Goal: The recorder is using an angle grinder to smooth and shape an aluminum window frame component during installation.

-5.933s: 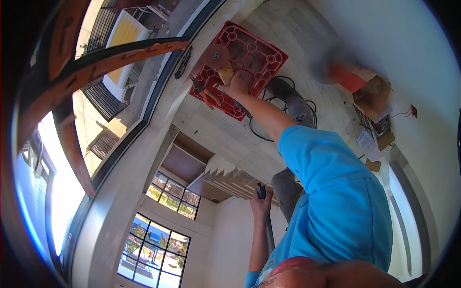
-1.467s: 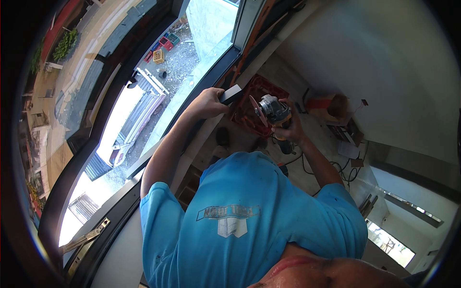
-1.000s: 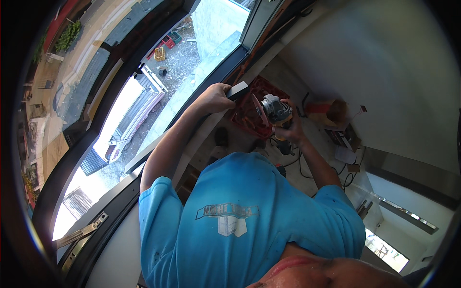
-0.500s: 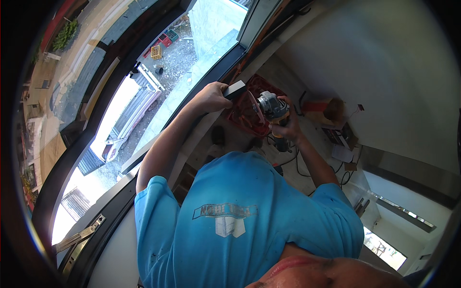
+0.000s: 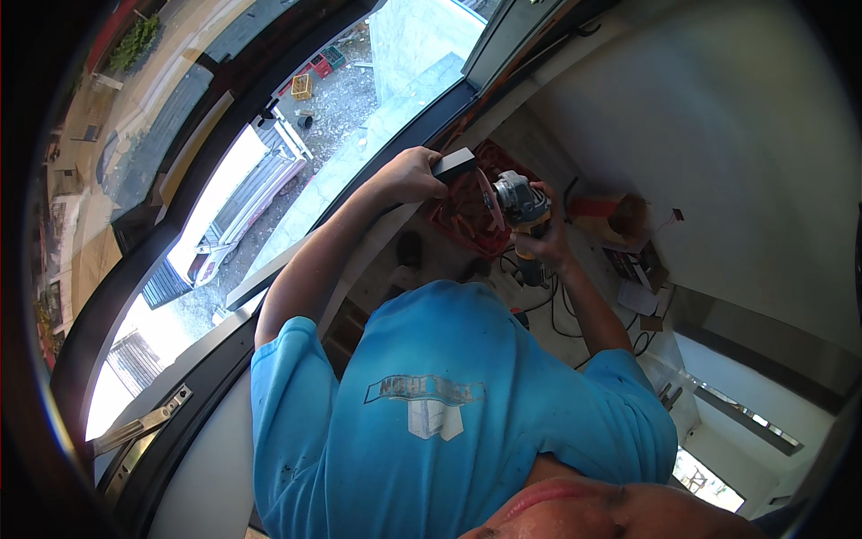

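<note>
My left hand (image 5: 415, 176) grips a short dark bar (image 5: 453, 164) with a pale face, close beside the window frame (image 5: 422, 121). In my right hand (image 5: 549, 235) is a yellow and black angle grinder (image 5: 518, 199) with a silver head. Its reddish disc (image 5: 490, 202) sits just right of the bar; whether they touch I cannot tell. Both hands are closed on what they hold, out in front of my chest. A red plastic crate (image 5: 453, 225) lies on the floor beneath them, partly hidden.
An open window on the left looks onto gravel (image 5: 350, 99) with crates (image 5: 302, 87). A metal stay (image 5: 148, 422) is at its lower frame. Cardboard boxes (image 5: 593, 220) stand by the right wall. Black cables (image 5: 561, 310) loop over the floor near my feet.
The grinder, on the red crate about six seconds ago, is now raised in my right hand. Lately both hands and their items have shifted slightly right within the view, along with the window.
</note>
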`<state>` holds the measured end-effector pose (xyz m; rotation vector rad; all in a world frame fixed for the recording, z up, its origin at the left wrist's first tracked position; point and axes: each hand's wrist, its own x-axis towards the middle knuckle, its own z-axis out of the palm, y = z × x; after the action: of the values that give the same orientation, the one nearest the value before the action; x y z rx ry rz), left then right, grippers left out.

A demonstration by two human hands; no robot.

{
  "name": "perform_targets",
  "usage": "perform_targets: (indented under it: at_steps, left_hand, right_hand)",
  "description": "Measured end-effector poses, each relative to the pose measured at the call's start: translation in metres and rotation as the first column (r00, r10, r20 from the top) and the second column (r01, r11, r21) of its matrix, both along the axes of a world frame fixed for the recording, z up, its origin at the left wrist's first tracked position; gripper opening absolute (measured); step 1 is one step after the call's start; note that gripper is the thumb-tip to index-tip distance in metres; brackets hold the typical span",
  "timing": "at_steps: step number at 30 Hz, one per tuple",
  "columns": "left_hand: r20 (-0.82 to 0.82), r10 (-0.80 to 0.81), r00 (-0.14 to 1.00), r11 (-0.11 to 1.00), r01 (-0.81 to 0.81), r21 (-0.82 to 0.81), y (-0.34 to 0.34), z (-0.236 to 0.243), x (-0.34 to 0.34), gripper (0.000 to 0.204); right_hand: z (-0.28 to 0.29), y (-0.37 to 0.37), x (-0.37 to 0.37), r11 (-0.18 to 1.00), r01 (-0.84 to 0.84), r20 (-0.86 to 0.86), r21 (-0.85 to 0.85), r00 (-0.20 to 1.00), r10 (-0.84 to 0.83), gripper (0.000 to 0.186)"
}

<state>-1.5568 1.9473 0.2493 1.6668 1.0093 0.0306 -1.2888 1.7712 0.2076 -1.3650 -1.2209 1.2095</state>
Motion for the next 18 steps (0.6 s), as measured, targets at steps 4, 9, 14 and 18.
perform_targets:
  at_steps: [4,9,14,18]
  left_hand:
    - [0.018,0.014,1.0,1.0,-0.014,-0.016,0.0003,-0.0071,-0.0022,0.05]
    - [0.004,-0.005,1.0,1.0,0.005,-0.01,0.0022,-0.0036,-0.0015,0.051]
    - [0.029,0.007,1.0,1.0,-0.007,-0.01,0.0014,-0.0073,-0.0024,0.051]
    - [0.038,0.016,0.999,1.0,-0.016,-0.013,0.0011,-0.009,-0.0021,0.051]
  right_hand:
    - [0.0038,0.0012,-0.0034,1.0,-0.007,0.0,0.006,1.0,0.007,0.087]
    - [0.0019,0.0041,-0.0031,0.999,-0.017,0.023,0.044,1.0,0.016,0.087]
    - [0.0057,0.0039,-0.004,0.999,-0.008,0.019,0.036,1.0,0.008,0.088]
    - [0.0056,0.0046,-0.0039,0.998,-0.006,0.011,0.055,1.0,0.005,0.088]
